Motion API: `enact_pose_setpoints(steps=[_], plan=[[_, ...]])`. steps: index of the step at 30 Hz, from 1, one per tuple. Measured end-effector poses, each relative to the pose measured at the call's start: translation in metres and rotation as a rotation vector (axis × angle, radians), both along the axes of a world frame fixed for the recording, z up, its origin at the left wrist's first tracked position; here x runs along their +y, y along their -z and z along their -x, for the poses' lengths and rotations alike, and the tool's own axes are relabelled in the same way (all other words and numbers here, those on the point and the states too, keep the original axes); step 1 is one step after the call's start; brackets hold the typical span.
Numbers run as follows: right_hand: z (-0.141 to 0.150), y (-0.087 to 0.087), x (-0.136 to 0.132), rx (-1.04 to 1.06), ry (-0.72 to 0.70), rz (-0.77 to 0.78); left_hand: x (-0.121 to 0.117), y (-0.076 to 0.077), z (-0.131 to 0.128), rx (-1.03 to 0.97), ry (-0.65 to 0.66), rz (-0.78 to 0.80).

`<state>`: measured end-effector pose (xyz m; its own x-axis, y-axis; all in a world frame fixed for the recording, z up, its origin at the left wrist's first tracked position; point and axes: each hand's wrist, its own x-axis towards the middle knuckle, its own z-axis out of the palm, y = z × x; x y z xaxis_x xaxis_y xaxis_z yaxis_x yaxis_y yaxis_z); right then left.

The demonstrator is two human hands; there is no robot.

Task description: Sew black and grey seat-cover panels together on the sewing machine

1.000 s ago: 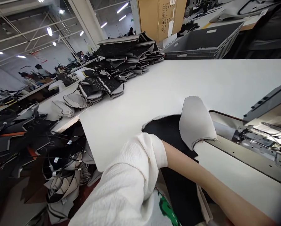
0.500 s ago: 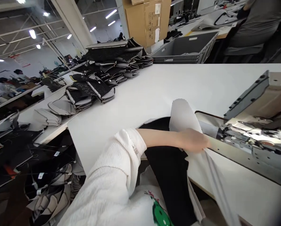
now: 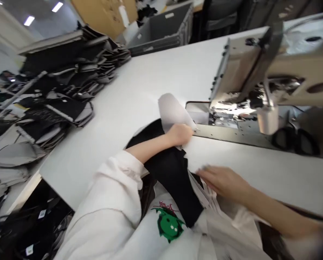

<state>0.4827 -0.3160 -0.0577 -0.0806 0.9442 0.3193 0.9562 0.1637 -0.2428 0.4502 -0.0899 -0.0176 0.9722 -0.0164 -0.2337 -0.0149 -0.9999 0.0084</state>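
**Left hand [image 3: 179, 134] grips a grey-backed black panel [image 3: 172, 112] at the sewing machine [image 3: 240, 83]**

Our left hand is curled closed on the panel, its grey end rising just past the fingers and its black part hanging toward our lap. The machine's bed lies just right of the hand, touching the panel's edge. Our right hand [image 3: 222, 182] is blurred, fingers spread over pale fabric strips [image 3: 202, 189]; we cannot tell whether it has hold of them. We can make out no fresh seam here. Left of the hand, stacks of panels [image 3: 66, 76] stand on a white table [image 3: 102, 115].
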Motion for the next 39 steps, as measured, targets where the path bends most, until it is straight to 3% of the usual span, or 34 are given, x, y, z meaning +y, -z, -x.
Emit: enact_pose_setpoints(steps=[3, 7, 10, 12, 15, 17, 20, 23, 25, 27, 30, 33, 36, 39], plan=[[-0.011, 0.006, 0.019, -0.090, 0.110, 0.024, 0.005, -0.010, 0.011, -0.018, -0.028, 0.092], [-0.043, 0.004, 0.045, -0.141, 0.162, 0.038, 0.011, -0.046, 0.054, 0.002, -0.030, 0.280], [-0.060, 0.002, 0.050, -0.143, 0.193, 0.020, -0.001, -0.057, 0.105, 0.267, -0.079, 0.114], [-0.065, 0.004, 0.051, -0.117, 0.213, 0.005, -0.013, -0.047, 0.134, 0.454, -0.138, -0.093], [-0.067, 0.007, 0.051, -0.085, 0.217, -0.032, -0.027, -0.028, 0.155, 0.493, -0.144, -0.310], [-0.069, 0.008, 0.049, -0.088, 0.206, -0.027, -0.032, -0.028, 0.151, 0.471, -0.130, -0.252], [-0.073, 0.006, 0.042, -0.119, 0.190, 0.007, -0.035, -0.050, 0.127, 0.415, -0.091, 0.115], [-0.076, 0.004, 0.035, -0.144, 0.216, 0.025, -0.032, -0.072, 0.097, 0.340, 0.099, 0.462], [-0.077, 0.005, 0.032, -0.146, 0.235, 0.036, -0.023, -0.071, 0.078, 0.313, 0.248, 0.520], [-0.076, 0.006, 0.031, -0.129, 0.249, 0.040, -0.010, -0.057, 0.062, 0.229, 0.275, 0.399], [-0.074, 0.007, 0.032, -0.101, 0.265, 0.036, 0.007, -0.025, 0.047, 0.101, 0.145, 0.097], [-0.074, 0.004, 0.034, -0.105, 0.295, 0.054, 0.008, -0.001, 0.041, 0.074, 0.080, -0.080], [-0.075, 0.002, 0.035, -0.121, 0.324, 0.094, -0.005, 0.008, 0.038, 0.021, 0.081, -0.185], [-0.077, 0.001, 0.035, -0.139, 0.323, 0.125, -0.017, 0.009, 0.034, -0.017, 0.058, -0.188]])
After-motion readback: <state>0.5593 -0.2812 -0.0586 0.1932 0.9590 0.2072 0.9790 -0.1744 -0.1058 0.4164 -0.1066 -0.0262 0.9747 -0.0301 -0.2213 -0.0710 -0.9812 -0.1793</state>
